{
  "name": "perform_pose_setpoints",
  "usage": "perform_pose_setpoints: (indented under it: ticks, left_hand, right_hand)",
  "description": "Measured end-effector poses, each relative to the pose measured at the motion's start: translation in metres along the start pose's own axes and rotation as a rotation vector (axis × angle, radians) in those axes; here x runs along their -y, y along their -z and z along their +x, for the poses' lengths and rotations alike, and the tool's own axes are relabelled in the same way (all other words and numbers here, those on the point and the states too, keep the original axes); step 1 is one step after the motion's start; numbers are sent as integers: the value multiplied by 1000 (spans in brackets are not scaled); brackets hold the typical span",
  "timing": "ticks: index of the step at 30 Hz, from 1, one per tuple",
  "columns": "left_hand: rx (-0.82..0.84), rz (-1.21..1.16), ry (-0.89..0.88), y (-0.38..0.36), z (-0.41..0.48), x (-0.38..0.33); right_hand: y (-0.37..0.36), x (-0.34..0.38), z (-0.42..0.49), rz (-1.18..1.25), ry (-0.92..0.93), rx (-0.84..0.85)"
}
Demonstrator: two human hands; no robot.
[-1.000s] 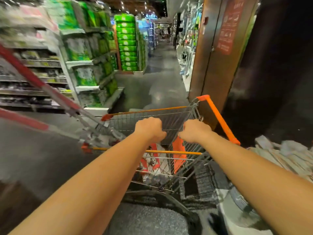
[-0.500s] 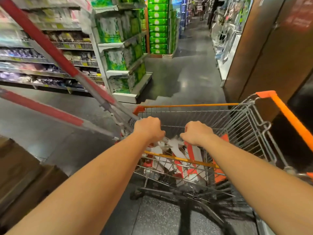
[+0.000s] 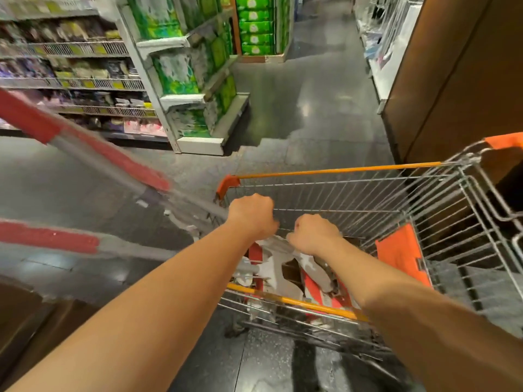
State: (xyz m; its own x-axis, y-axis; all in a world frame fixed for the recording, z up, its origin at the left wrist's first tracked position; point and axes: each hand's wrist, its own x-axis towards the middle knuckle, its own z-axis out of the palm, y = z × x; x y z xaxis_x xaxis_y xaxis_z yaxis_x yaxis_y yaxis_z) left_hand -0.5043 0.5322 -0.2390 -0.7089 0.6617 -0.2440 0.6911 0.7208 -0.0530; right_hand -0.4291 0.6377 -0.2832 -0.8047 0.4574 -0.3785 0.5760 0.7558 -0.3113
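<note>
Both bare forearms stretched forward and converging, left hand (image 3: 252, 216) fisted knuckles up, right hand (image 3: 314, 234) fisted just beside it, slightly nearer the body, fingers curled under, grip hidden

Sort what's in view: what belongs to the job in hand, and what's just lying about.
In the job: shopping cart; left hand and right hand, both curled on its wire bars; red-and-white packaging in its basket.

Lying about: shelf of green packs; stacked green boxes; red-and-grey poles; brown boxes, bottom left.
</note>
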Motion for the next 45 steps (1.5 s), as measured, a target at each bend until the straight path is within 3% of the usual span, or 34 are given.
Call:
perform_pose_setpoints:
  ticks: [11, 16, 21, 25, 28, 32, 35, 40, 45]
  left_hand:
    - [95, 192, -26, -42, 85, 19]
    - [168, 282, -128, -67, 108, 33]
    - [278, 337, -237, -92, 123, 45]
    - [363, 392, -279, -108, 131, 54]
    - [405, 415, -305, -108, 136, 54]
    - [268, 400, -439, -102, 131, 59]
    - [255, 419, -432, -98, 125, 59]
    - [195, 465, -485, -80, 118, 58]
    - [87, 465, -510, -43, 112, 76]
  right_hand:
    - [-47, -3, 89, 109, -43, 85]
    - [-84, -6, 111, 194, -159, 183]
    - [-117, 4, 121, 308, -408, 133]
    - [-140, 7, 131, 509, -547, 129]
    - [-152, 7, 138, 797, -645, 56]
    - [-157, 14, 145, 1320, -867, -6]
    - [-155, 17, 145, 1525, -947, 7]
    - [-129, 23, 142, 1681, -861, 30]
    - [-106, 44, 135, 1728, -771, -102]
